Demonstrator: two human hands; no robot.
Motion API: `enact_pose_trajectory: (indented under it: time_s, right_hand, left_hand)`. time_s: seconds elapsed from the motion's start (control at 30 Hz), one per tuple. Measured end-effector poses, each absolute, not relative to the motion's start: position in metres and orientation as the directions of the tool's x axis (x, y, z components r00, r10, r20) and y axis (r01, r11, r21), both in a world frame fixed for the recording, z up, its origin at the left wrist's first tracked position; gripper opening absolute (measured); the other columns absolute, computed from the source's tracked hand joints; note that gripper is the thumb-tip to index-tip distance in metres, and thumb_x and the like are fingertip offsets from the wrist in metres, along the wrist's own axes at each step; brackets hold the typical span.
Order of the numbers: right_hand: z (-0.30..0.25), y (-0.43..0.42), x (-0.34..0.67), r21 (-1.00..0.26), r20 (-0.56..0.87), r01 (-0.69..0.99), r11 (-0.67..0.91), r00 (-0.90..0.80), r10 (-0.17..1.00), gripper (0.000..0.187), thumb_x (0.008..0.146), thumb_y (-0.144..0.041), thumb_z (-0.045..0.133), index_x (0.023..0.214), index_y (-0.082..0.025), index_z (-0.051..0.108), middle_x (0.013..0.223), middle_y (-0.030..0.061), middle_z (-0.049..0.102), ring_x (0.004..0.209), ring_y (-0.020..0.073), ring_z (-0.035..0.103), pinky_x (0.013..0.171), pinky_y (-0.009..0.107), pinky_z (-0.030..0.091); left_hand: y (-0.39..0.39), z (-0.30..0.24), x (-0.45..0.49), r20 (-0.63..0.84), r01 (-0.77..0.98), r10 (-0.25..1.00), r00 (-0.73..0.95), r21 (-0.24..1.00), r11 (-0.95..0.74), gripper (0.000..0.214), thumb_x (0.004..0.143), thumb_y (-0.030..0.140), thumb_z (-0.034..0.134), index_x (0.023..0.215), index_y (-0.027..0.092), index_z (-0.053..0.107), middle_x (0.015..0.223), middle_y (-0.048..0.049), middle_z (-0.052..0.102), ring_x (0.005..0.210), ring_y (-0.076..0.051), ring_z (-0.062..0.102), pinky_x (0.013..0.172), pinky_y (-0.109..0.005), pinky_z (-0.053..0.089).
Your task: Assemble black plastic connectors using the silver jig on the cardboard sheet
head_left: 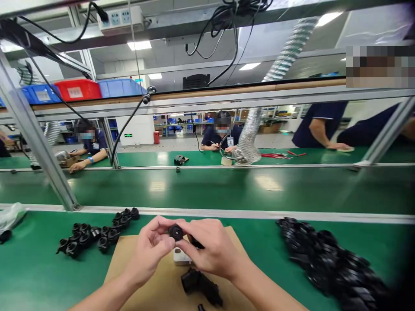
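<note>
Both my hands meet over a brown cardboard sheet (129, 259) on the green bench. My left hand (149, 250) pinches a small round black plastic part (177, 232) with thumb and fingers. My right hand (209, 248) closes on the same part from the right, with a dark piece under its fingers. Below my hands lie a small white block (180, 257) and a larger black plastic piece (201, 285) on the cardboard.
A cluster of small black parts (94, 235) lies to the left, a big heap of black rings (327, 259) to the right. A clear bag (9, 216) sits at far left. Beyond a metal rail runs a green conveyor (207, 188); other people work across it.
</note>
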State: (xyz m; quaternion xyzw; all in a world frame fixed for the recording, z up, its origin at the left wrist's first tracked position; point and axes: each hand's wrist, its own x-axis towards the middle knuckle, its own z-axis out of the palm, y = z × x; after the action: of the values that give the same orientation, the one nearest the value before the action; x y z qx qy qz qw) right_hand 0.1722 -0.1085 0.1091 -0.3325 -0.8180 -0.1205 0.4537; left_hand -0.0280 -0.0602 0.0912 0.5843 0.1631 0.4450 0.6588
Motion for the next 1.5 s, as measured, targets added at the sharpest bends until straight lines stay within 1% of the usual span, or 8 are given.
enact_pose_trajectory:
  time_s: [0.2,0.53,0.67,0.8,0.93,1.13,1.3,1.5]
  right_hand:
    - [0.108,-0.109,0.171,-0.005,0.835,0.672,0.741,-0.404,0.372,0.023,0.107,-0.022,0.060,0.129,-0.016,0.059,0.071,-0.0006,0.062,0.057,0.0181,0.053,0.053,0.033,0.031]
    - [0.114,-0.115,0.164,-0.155,0.856,0.603,0.782,-0.313,0.411,0.036,0.102,-0.019,0.069,0.136,-0.023,0.061,0.077,-0.0020,0.068,0.061,0.0162,0.056,0.058,0.032,0.037]
    - [0.126,-0.118,0.167,-0.619,0.673,0.430,0.657,-0.142,0.726,0.030,0.093,-0.035,0.079,0.118,-0.024,0.068,0.086,0.0001,0.070,0.066,0.0155,0.058,0.062,0.028,0.042]
    - [0.139,-0.112,0.185,-0.987,0.155,-0.056,0.153,-0.043,0.987,0.044,0.094,-0.061,0.061,0.109,-0.020,0.067,0.086,0.0020,0.058,0.060,0.0119,0.039,0.051,0.023,0.024]
    - [0.145,-0.108,0.197,-0.961,0.040,-0.275,0.010,-0.101,0.994,0.051,0.082,-0.053,0.079,0.117,-0.017,0.072,0.097,0.0055,0.056,0.067,0.0121,0.037,0.055,0.024,0.028]
    - [0.142,-0.114,0.192,-0.999,0.051,-0.001,0.051,-0.127,0.991,0.072,0.088,-0.075,0.075,0.131,-0.020,0.059,0.087,-0.0001,0.057,0.057,0.0086,0.029,0.049,0.023,0.019]
    - [0.138,-0.115,0.187,-0.992,0.094,0.068,0.106,-0.165,0.982,0.072,0.071,-0.053,0.099,0.121,-0.017,0.062,0.088,0.0007,0.063,0.078,0.0151,0.055,0.067,0.024,0.044]
    - [0.139,-0.121,0.182,-0.996,0.089,0.001,0.091,-0.200,0.976,0.076,0.070,-0.043,0.099,0.131,-0.019,0.060,0.120,0.0092,0.065,0.093,0.0206,0.065,0.079,0.032,0.056]
  left_hand:
    - [-0.066,0.095,-0.029,0.298,-0.394,0.780,0.551,0.916,-0.072,0.038,0.086,0.042,0.089,0.108,0.017,0.070,0.116,-0.0119,0.075,0.100,-0.019,0.073,0.087,-0.026,0.059]
    - [-0.064,0.093,-0.030,0.356,-0.489,0.730,0.584,0.872,-0.035,0.035,0.087,0.040,0.087,0.108,0.019,0.068,0.120,-0.0131,0.074,0.110,-0.029,0.074,0.089,-0.034,0.060]
    - [-0.065,0.092,-0.028,0.311,-0.493,0.749,0.586,0.869,0.025,0.037,0.087,0.041,0.088,0.109,0.019,0.069,0.121,-0.0130,0.074,0.111,-0.030,0.074,0.090,-0.034,0.060]
    - [-0.066,0.094,-0.027,0.242,-0.468,0.770,0.590,0.880,0.082,0.040,0.086,0.042,0.089,0.110,0.018,0.068,0.129,-0.0145,0.072,0.116,-0.031,0.073,0.100,-0.038,0.059]
    - [-0.067,0.094,-0.027,0.262,-0.446,0.764,0.590,0.894,0.038,0.045,0.085,0.047,0.091,0.110,0.018,0.068,0.123,-0.0149,0.073,0.114,-0.031,0.075,0.095,-0.033,0.060]
    - [-0.068,0.091,-0.026,0.267,-0.431,0.770,0.579,0.902,0.011,0.046,0.083,0.047,0.092,0.105,0.016,0.066,0.108,-0.0111,0.075,0.104,-0.027,0.077,0.087,-0.028,0.060]
    - [-0.067,0.092,-0.024,0.292,-0.447,0.788,0.542,0.894,-0.024,0.040,0.084,0.041,0.092,0.102,0.016,0.066,0.101,-0.0073,0.072,0.093,-0.018,0.072,0.090,-0.033,0.063]
    - [-0.067,0.091,-0.023,0.285,-0.378,0.803,0.523,0.922,-0.081,0.041,0.084,0.042,0.091,0.103,0.016,0.067,0.100,-0.0093,0.072,0.088,-0.017,0.068,0.077,-0.025,0.060]
